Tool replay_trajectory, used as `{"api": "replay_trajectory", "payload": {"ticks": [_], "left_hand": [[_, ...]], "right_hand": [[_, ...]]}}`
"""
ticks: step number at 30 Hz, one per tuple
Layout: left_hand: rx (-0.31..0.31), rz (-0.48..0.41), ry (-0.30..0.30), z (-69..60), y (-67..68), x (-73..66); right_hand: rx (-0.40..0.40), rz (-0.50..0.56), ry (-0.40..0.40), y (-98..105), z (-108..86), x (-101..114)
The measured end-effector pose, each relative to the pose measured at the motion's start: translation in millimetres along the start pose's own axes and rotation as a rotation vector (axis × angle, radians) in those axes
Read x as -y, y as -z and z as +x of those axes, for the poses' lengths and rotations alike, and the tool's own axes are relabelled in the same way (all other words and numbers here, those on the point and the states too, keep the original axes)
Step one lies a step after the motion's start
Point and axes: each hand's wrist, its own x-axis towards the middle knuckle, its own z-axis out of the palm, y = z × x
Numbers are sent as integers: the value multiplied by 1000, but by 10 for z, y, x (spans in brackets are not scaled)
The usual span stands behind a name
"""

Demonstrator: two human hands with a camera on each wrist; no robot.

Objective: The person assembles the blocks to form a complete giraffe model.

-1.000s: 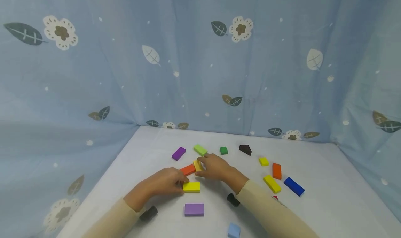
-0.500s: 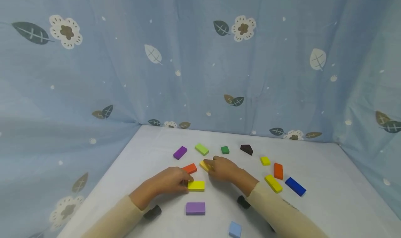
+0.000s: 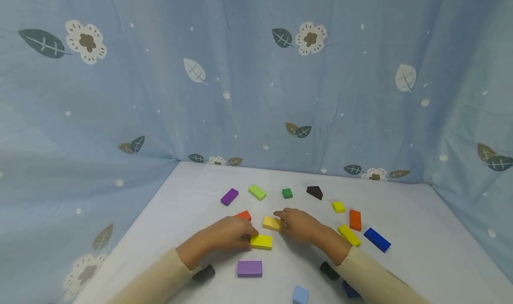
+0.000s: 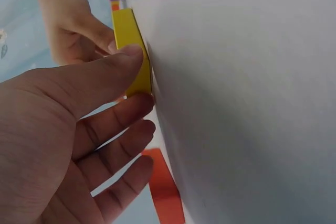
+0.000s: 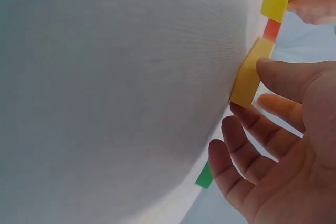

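In the head view my left hand pinches the left end of a bright yellow block lying on the white table. The left wrist view shows the thumb on that block's face and a fingertip at its end. My right hand holds the right end of a yellow-orange block just behind it. Seen from the right wrist, the thumb lies on the yellow-orange block and a fingertip meets its lower end. An orange-red block is partly covered by my left hand. The two held blocks are apart.
Nearer me lie a purple block and a light blue block. Behind the hands are a dark purple block, a lime block, a green cube and a dark brown piece. Several blocks, including a blue one, lie right.
My right hand has drawn the yellow-orange block rightward and toward me, away from the orange-red block, turning it. My left hand has slid the bright yellow block to the right.
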Motion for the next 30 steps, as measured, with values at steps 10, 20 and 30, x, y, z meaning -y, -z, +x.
{"api": "replay_trajectory", "payload": {"ticks": [10, 20, 30], "left_hand": [[0, 74, -13, 115, -20, -131], [-44, 122, -16, 248, -79, -175], [-21, 46, 134, 308, -55, -183]], "right_hand": [[-28, 106, 27, 20, -110, -119], [-20, 171, 24, 10, -142, -158], [-3, 201, 26, 4, -166, -167]]}}
